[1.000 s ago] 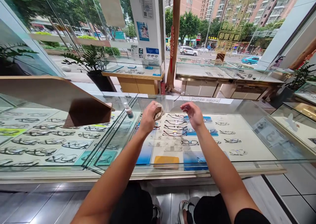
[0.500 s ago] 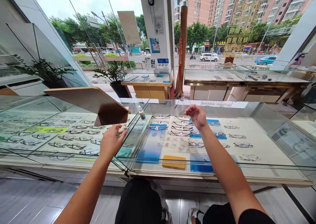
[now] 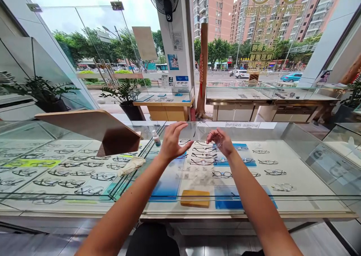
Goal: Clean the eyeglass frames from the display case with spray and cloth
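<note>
My right hand (image 3: 221,141) is raised over the glass display case (image 3: 293,135), its fingers closed on a pair of thin-framed eyeglasses (image 3: 202,129). The frame is faint against the glass, and part of it is hidden by the fingers. To the left of it, my left hand (image 3: 173,141) is open, thumb and fingers spread toward the eyeglasses and apart from them. A crumpled pale cloth (image 3: 132,166) lies on the glass top, left of my left forearm. Behind the cloth stands a small spray bottle (image 3: 156,138) with a white top.
Rows of eyeglasses (image 3: 222,174) lie inside the case under the glass, with a yellow case (image 3: 195,198) near the front. A tilted wooden-edged board (image 3: 93,126) stands on the left counter. Farther back are a potted plant (image 3: 131,107), a wooden post (image 3: 202,75) and more display counters.
My left hand has let go of the cloth, which now rests on the glass, and has moved right toward the eyeglasses. My right hand still holds them. The view has tilted up slightly.
</note>
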The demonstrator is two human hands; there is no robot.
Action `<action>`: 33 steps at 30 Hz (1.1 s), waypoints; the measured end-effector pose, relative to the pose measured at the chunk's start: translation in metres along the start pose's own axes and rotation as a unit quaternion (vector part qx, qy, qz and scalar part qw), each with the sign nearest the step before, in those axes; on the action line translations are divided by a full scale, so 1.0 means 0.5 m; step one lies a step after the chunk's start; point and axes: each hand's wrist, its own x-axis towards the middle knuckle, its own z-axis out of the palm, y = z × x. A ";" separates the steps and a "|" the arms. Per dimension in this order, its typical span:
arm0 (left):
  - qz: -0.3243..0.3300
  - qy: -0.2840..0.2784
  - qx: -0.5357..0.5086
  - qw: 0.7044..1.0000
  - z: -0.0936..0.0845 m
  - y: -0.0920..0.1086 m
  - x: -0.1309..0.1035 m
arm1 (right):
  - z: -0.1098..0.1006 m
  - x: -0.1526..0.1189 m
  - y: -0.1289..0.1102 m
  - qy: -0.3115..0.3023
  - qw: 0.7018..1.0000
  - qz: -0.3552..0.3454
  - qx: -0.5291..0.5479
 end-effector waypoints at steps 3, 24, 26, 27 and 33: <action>0.007 0.015 -0.045 0.999 0.059 0.000 0.023 | -0.002 0.001 -0.003 -0.019 0.999 -0.001 -0.033; -0.025 0.082 -0.101 0.991 0.096 0.013 -0.021 | 0.023 -0.014 -0.017 -0.087 0.987 0.012 -0.131; -0.029 0.083 -0.104 0.991 0.094 0.017 -0.020 | 0.025 -0.015 -0.020 -0.086 0.986 0.015 -0.141; -0.031 0.084 -0.107 0.990 0.093 0.018 -0.020 | 0.026 -0.015 -0.021 -0.087 0.986 0.016 -0.144; -0.026 0.090 -0.092 0.991 0.091 0.020 -0.018 | 0.027 -0.017 -0.029 -0.068 0.971 0.016 -0.227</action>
